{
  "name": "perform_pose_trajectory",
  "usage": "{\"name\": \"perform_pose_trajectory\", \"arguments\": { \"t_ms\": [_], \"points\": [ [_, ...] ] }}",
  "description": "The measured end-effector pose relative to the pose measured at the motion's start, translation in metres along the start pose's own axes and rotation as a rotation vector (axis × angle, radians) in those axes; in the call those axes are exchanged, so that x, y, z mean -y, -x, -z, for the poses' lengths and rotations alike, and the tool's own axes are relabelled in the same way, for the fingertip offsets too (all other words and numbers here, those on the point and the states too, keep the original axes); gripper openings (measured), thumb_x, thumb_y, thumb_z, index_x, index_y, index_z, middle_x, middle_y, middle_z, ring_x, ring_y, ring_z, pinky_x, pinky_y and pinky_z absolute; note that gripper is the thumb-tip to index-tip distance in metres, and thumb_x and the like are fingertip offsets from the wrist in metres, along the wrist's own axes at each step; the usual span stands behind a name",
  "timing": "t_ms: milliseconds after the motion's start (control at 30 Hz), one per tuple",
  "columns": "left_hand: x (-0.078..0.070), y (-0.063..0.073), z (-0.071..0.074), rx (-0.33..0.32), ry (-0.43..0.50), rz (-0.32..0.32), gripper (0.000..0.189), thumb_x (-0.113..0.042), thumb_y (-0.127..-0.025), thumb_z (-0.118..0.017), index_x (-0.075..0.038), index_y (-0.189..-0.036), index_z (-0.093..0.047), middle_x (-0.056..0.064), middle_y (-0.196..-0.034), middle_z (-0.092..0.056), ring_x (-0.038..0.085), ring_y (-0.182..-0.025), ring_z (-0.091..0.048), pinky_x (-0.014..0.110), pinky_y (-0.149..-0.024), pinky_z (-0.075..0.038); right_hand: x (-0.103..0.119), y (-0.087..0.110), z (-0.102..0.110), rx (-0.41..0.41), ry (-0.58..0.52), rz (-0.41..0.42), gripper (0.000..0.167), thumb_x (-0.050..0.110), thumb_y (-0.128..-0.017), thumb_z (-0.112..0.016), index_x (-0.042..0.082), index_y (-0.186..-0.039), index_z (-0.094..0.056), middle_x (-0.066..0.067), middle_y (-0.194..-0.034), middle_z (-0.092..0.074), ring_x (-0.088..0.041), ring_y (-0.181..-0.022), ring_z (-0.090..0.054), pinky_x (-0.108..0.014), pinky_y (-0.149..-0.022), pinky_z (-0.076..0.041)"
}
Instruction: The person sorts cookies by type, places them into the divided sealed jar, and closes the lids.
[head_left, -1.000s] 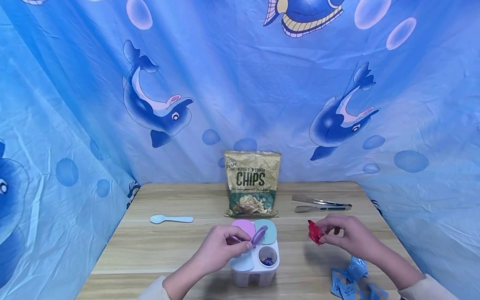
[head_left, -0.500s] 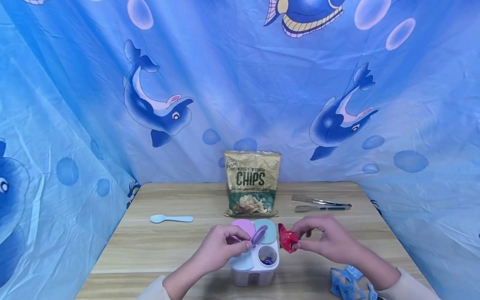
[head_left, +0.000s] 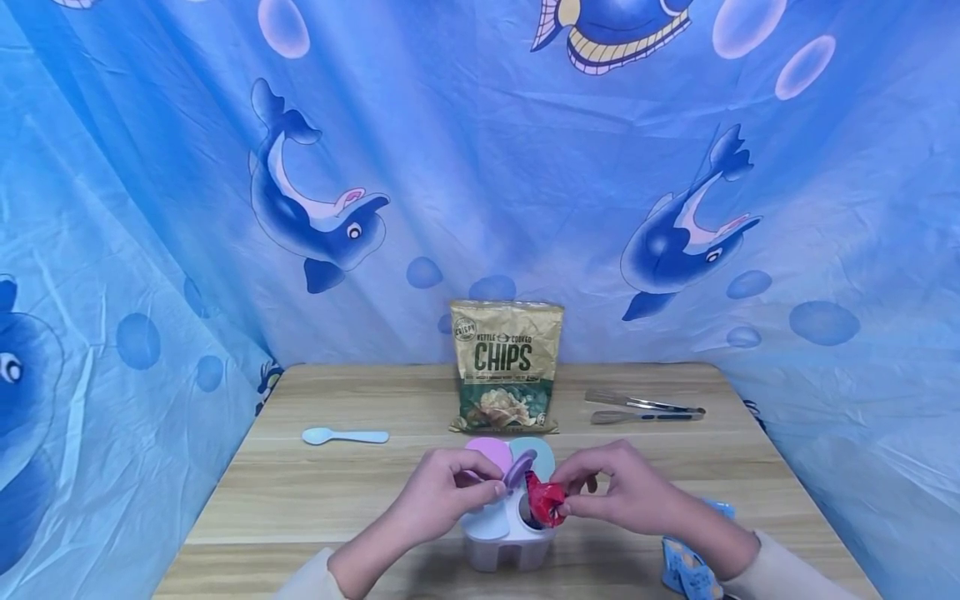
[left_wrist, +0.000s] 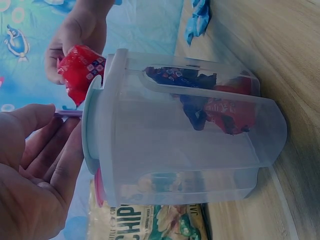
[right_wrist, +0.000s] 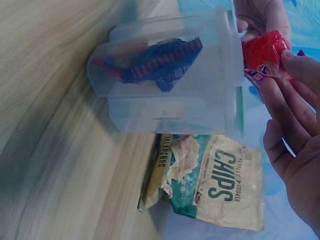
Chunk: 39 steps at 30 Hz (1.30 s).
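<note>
Right fingers (head_left: pixel 576 467) pinch the red packet (head_left: pixel 545 503) over the box (head_left: pixel 487 553), left fingers (head_left: pixel 480 498) the purple lid (head_left: pixel 520 470); probably loading, needing release next.

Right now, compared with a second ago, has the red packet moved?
Yes, the red packet moved left, from right of the container to the mouth of its open compartment.

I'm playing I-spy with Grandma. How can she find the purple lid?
On the wooden table, in front of the chips bag, sits a pale box. The left hand holds the purple lid: it tilts up, while the pink lid, green lid and blue lid lie flat.
</note>
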<state>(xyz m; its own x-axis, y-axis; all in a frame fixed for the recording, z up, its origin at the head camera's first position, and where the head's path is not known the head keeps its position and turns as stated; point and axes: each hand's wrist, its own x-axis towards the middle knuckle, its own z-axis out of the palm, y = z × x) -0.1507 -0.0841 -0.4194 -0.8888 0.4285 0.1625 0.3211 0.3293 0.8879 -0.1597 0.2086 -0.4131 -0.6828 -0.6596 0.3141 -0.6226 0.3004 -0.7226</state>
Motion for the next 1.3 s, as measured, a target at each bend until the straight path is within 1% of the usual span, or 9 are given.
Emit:
{"name": "perform_pose_trajectory", "arguments": {
  "t_ms": [133,267,500,700,967,1033,1133,1233,1300],
  "points": [
    [0.0,0.0,0.0,-0.003,-0.002,-0.007,0.008,-0.021,-0.088,-0.081,-0.018,-0.095,-0.081,-0.002,-0.09,-0.077,0.007,-0.076,-0.069,0.024,-0.067,-0.059,-0.003,-0.003,-0.004,0.023,-0.005,0.014,0.019,0.025,-0.092,-0.078,0.026,-0.111,-0.076,0.014,-0.096,-0.077,-0.002,-0.078,-0.069,-0.025,-0.065,-0.057],
    [-0.001,0.0,0.0,-0.003,-0.004,-0.009,0.008,-0.021,-0.088,-0.081,-0.018,-0.095,-0.081,-0.002,-0.091,-0.077,0.007,-0.078,-0.069,0.023,-0.069,-0.059,-0.006,-0.005,-0.008,0.041,0.018,0.064,0.02,0.024,-0.093,-0.077,0.025,-0.113,-0.076,0.013,-0.101,-0.076,-0.001,-0.079,-0.066,-0.023,-0.062,-0.056],
    [-0.001,0.0,0.0,-0.005,0.003,-0.009,0.009,-0.021,-0.088,-0.081,-0.018,-0.096,-0.081,-0.003,-0.091,-0.077,0.006,-0.08,-0.069,0.023,-0.072,-0.058,-0.005,-0.007,-0.011,0.024,0.089,0.084,0.02,0.025,-0.092,-0.079,0.029,-0.111,-0.075,0.014,-0.106,-0.072,-0.006,-0.087,-0.066,-0.022,-0.058,-0.053],
    [-0.001,0.001,0.0,-0.01,-0.014,-0.023,0.008,-0.021,-0.088,-0.081,-0.018,-0.095,-0.08,-0.003,-0.091,-0.077,0.006,-0.08,-0.069,0.023,-0.072,-0.058,-0.003,-0.01,-0.016,0.017,0.163,0.099,0.018,0.021,-0.09,-0.081,0.03,-0.104,-0.074,0.017,-0.098,-0.068,-0.003,-0.082,-0.063,-0.022,-0.057,-0.052],
    [-0.002,0.001,-0.001,-0.008,-0.011,-0.036,0.008,-0.021,-0.088,-0.08,-0.017,-0.095,-0.08,-0.002,-0.09,-0.077,0.005,-0.079,-0.069,0.023,-0.071,-0.059,-0.002,-0.015,-0.024,0.003,0.226,0.036,0.018,0.014,-0.082,-0.084,0.028,-0.085,-0.073,0.019,-0.083,-0.06,0.001,-0.072,-0.056,-0.017,-0.059,-0.05],
    [-0.002,0.001,-0.001,-0.01,-0.009,-0.033,0.007,-0.021,-0.088,-0.08,-0.017,-0.095,-0.08,-0.002,-0.09,-0.077,0.005,-0.078,-0.069,0.023,-0.071,-0.059,-0.001,-0.016,-0.024,0.015,0.243,0.031,0.02,0.011,-0.08,-0.084,0.028,-0.082,-0.073,0.02,-0.08,-0.06,0.002,-0.068,-0.054,-0.015,-0.056,-0.048],
    [-0.002,0.002,-0.001,-0.015,-0.003,-0.027,0.008,-0.021,-0.088,-0.081,-0.017,-0.094,-0.08,-0.002,-0.09,-0.077,0.005,-0.077,-0.069,0.023,-0.07,-0.059,0.0,-0.017,-0.023,0.061,0.248,0.019,0.016,0.013,-0.082,-0.083,0.027,-0.081,-0.076,0.022,-0.078,-0.06,0.004,-0.065,-0.052,-0.014,-0.054,-0.046],
    [-0.002,0.002,-0.001,-0.016,0.005,-0.012,0.009,-0.022,-0.088,-0.081,-0.017,-0.095,-0.08,-0.002,-0.091,-0.077,0.006,-0.077,-0.069,0.023,-0.07,-0.059,-0.001,-0.018,-0.02,0.108,0.266,0.025,0.006,0.022,-0.088,-0.081,0.026,-0.086,-0.079,0.022,-0.079,-0.06,0.004,-0.065,-0.051,-0.013,-0.054,-0.044],
    [-0.002,0.003,-0.001,-0.013,0.015,-0.002,0.009,-0.022,-0.088,-0.081,-0.017,-0.095,-0.08,-0.001,-0.092,-0.077,0.007,-0.077,-0.069,0.023,-0.07,-0.059,-0.002,-0.017,-0.019,0.116,0.287,0.048,0.003,0.027,-0.089,-0.081,0.028,-0.091,-0.078,0.021,-0.081,-0.06,0.004,-0.066,-0.05,-0.012,-0.055,-0.043]
  ]
}}
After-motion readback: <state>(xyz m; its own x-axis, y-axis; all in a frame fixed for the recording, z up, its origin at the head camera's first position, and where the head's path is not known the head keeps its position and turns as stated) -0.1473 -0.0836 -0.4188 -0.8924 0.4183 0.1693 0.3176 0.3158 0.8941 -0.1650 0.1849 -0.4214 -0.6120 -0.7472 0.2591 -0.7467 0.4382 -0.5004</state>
